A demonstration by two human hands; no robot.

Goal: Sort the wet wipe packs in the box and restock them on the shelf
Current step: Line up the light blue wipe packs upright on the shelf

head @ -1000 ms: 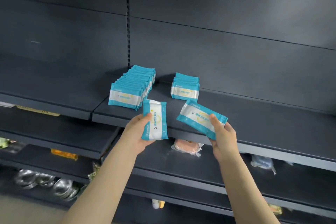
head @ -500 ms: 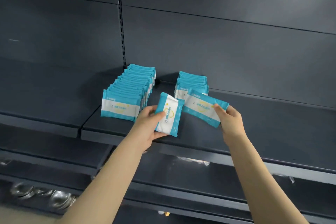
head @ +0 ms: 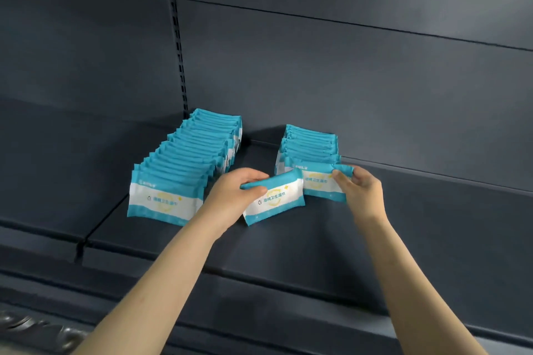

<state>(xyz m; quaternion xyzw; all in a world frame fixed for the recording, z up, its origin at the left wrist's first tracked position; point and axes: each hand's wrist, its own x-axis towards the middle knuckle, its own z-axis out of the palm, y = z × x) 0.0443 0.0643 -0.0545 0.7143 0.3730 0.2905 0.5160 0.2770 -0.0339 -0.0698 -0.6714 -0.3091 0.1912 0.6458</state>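
Two rows of teal-and-white wet wipe packs stand upright on the dark shelf (head: 432, 225). The long left row (head: 184, 170) runs back to the rear panel. The short right row (head: 310, 147) holds several packs. My left hand (head: 233, 196) grips one wipe pack (head: 275, 200) by its left end, upright and tilted, low over the shelf between the rows. My right hand (head: 360, 189) pinches the top right corner of another wipe pack (head: 318, 183), standing at the front of the right row. The box is out of view.
The slotted upright post (head: 177, 37) rises behind the left row. A gap (head: 83, 242) splits this shelf from the neighbouring shelf board on the left. Shiny metal items (head: 37, 328) sit on a lower shelf at the bottom left.
Both hands moved up and forward onto the shelf. The right pack went from tilted in the air to standing at the front of the right row. The left pack turned from end-up to lengthwise.
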